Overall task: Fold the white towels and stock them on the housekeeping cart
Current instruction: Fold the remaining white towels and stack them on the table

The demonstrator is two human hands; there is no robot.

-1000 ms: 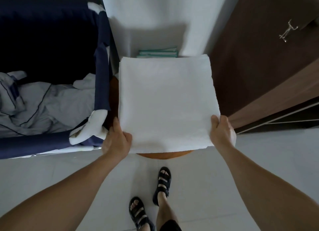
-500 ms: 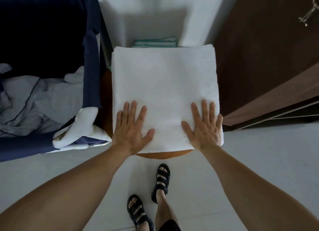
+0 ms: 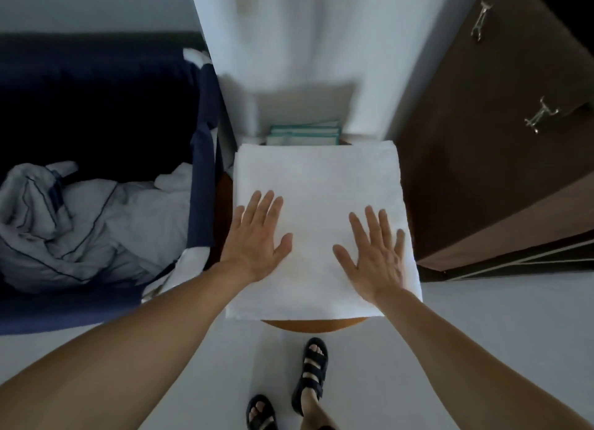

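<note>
1. Change: a second ago I gripped the towel (image 3: pixel 316 179) by its near corners. My left hand (image 3: pixel 257 240) and right hand (image 3: pixel 374 253) now lie flat on it, palms down and fingers spread, further up its surface than half a second ago.
2. Location: the towel lies folded on a round wooden table (image 3: pixel 315 325) and covers nearly all of it. Only the table's near rim shows.
3. Orientation: the towel is near-square and squared to me, its far edge toward the white wall (image 3: pixel 305 44). I cannot tell which side is longer.
4. Edges:
   - The left edge is just beside the navy laundry bin (image 3: pixel 202 172).
   - The right edge is near the brown cupboard (image 3: pixel 482 172).
   - The far edge is by a stack of teal books (image 3: pixel 303 134).
   - The near edge overhangs the table toward open floor (image 3: pixel 482 333).
</note>
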